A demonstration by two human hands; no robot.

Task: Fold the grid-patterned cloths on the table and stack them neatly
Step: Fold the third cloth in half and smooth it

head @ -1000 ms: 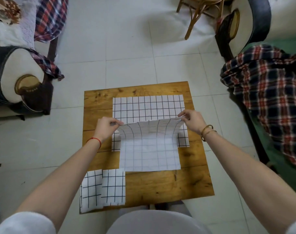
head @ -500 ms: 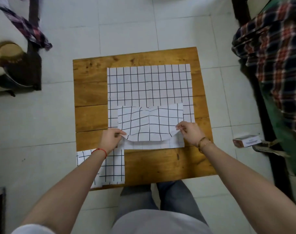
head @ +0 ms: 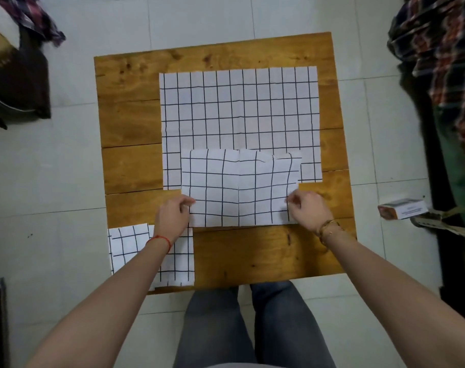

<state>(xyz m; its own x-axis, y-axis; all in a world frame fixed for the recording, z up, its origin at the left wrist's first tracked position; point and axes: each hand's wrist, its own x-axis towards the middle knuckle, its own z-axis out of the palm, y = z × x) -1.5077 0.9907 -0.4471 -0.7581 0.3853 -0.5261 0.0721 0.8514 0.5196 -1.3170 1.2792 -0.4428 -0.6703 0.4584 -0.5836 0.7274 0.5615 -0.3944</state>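
From the head camera, a wooden table (head: 136, 123) stands on a pale tiled floor (head: 66, 181), and places here are given relative to that table. A large grid cloth (head: 239, 110) lies flat on its far right part, its right edge close to the table's right edge. A smaller folded cloth (head: 239, 189) overlaps the large one's near edge and reaches toward the table's middle. The left hand (head: 173, 215) pinches the folded cloth's left edge, fingers curled on it; the right hand (head: 308, 209) pinches its right edge the same way. A third folded grid cloth (head: 128, 245) sits at the near left corner, partly hidden under the left forearm. Bare wood shows along the left side, the far strip and the near right part. Off the table's right side lie a small box (head: 401, 208) on the floor and plaid fabric (head: 443, 57); off its far left, dark furniture (head: 16, 75).
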